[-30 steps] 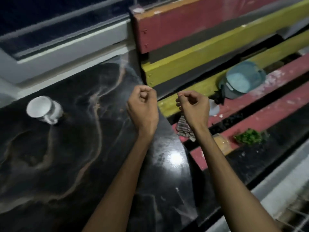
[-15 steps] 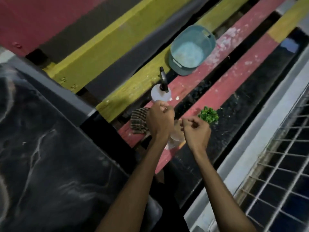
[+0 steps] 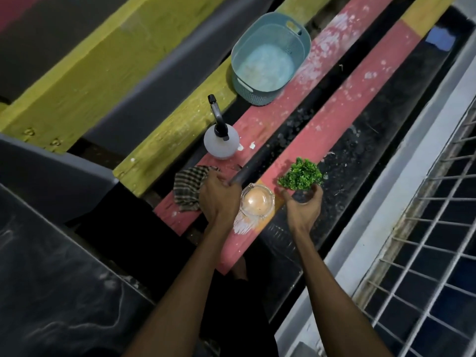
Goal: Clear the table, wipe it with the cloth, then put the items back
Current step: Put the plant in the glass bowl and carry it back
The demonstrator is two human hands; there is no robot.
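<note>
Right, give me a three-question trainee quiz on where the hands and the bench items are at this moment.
1. True or false: the right hand is at the green plant.
2. Which item does the left hand partly cover? A) checked cloth B) blue basket C) spray bottle
3. Fill in: the glass bowl sits between the two ____.

Key: 1 true; 2 A; 3 hands.

White window grille [image 3: 425,253] at right
</note>
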